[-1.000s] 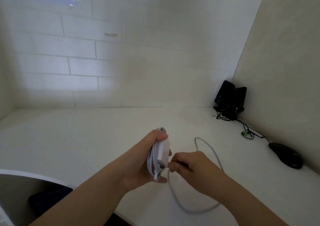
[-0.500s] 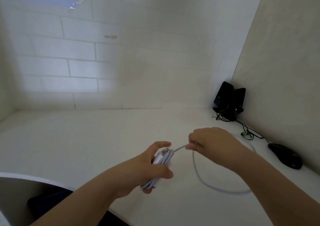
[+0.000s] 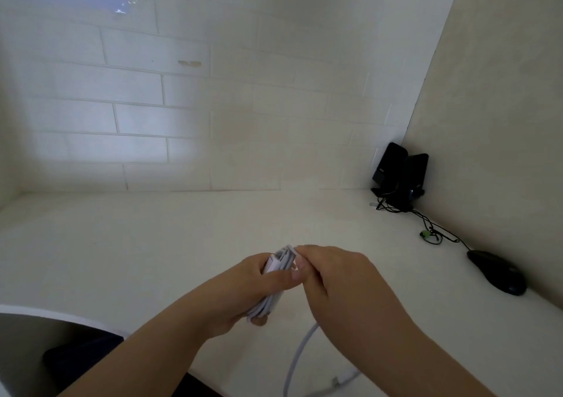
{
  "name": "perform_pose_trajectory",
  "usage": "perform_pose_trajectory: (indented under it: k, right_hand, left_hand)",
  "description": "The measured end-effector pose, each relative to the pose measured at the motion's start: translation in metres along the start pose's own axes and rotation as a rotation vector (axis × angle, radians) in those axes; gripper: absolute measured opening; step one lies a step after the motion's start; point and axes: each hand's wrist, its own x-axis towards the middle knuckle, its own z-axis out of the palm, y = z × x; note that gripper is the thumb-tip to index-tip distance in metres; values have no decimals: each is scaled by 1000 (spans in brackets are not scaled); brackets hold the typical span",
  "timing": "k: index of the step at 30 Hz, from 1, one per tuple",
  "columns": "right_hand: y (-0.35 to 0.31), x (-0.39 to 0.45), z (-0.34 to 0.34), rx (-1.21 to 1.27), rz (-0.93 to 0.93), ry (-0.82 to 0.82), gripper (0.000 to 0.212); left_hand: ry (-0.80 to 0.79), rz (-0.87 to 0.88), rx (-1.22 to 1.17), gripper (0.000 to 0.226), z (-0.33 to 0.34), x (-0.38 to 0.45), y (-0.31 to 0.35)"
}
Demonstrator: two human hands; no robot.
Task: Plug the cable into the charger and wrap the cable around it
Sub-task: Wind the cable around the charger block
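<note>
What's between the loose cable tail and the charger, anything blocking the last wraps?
Nothing visible. The left hand grips the charger with coils already around it; the right hand pinches the cable at its top edge. The loose tail hangs below over bare desk. The mouse sits far right, clear.

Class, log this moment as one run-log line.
step: wrapping | left hand: holds charger | right hand: guides cable | tail: loose

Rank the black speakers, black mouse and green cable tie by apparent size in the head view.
1. speakers
2. mouse, slightly smaller, though nearer the camera, so unsure
3. green cable tie, clearly smallest
</note>
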Motion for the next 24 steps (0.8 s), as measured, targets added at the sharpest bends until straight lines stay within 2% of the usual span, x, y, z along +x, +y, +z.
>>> perform_pose_trajectory:
  k: [2, 4, 6, 8, 9, 10, 13, 15, 17, 18, 19, 21, 22, 24]
  right_hand:
    - [0, -5, 8, -46, -45, 71, 51]
    - [1, -9, 11, -51, -72, 125, 46]
    - [-7, -11, 10, 20, -19, 78, 52]
    - [-16, -15, 19, -76, 15, 11, 54]
    - [-17, -16, 24, -169, -35, -1, 55]
    - [-19, -16, 25, -203, 27, -107, 57]
    - [-17, -21, 42, -157, 47, -132, 58]
    - [-13, -16, 44, -110, 17, 16, 58]
    - [-3, -20, 41, -143, -66, -11, 59]
    - [-3, -22, 35, -111, -41, -18, 57]
    - [-4, -23, 30, 37, -1, -106, 56]
    - [4, -27, 33, 361, -2, -80, 50]
    - [11, -26, 32, 500, 22, -113, 44]
    - [22, -19, 31, 613, 40, -147, 39]
  left_hand:
    - [-3, -14, -102, 45, 1, 2, -3]
    - [15, -36, -259, 51, -1, 5, -7]
    - [-14, -23, -349, 64, -2, 7, -7]
    - [-20, 1, -369, 73, 0, 6, -3]
    - [-6, 18, -394, 69, 1, 5, 2]
    - [5, 38, -431, 63, 2, 6, 6]
    - [53, 59, -497, 40, 5, 8, 18]
    - [104, 42, -524, 27, 5, 11, 23]
    - [177, 20, -590, 24, 0, 13, 31]
    - [219, 14, -648, 23, -5, 14, 35]
    - [246, 14, -706, 22, -11, 15, 38]
    - [234, 23, -784, 23, -21, 16, 43]
    - [200, 24, -798, 29, -23, 15, 45]
    - [127, 23, -780, 56, -22, 13, 48]
